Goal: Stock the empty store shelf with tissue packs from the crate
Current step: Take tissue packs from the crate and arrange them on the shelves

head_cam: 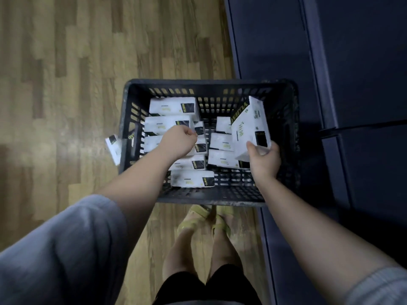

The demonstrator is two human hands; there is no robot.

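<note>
Crate: a dark slotted crate [284,102] stands on the wood floor [66,84] at mid-frame, its right rim just beside the dark shelf unit [363,73] that fills the right of the frame.
Packs in crate: white tissue packs [191,178] lie flat in the left and middle of the crate; bare slotted bottom shows along the near edge and in the far right corner.
Right hand: the right hand [264,160] is over the crate's right half, fingers and thumb closed around the lower end of one raised pack [250,126], which is tilted up, clear of the packs under it and inside the right rim.
Left hand: the left hand [178,143] hangs over the left stack, fingers curled loosely inward; whether it grips a pack cannot be told.
Stray pack: one pack [113,148] lies on the floor against the crate's left wall.
Near edge: sandalled feet [204,219] stand close to the crate's front rim.
Open room: bare floor spreads left and beyond the crate.
</note>
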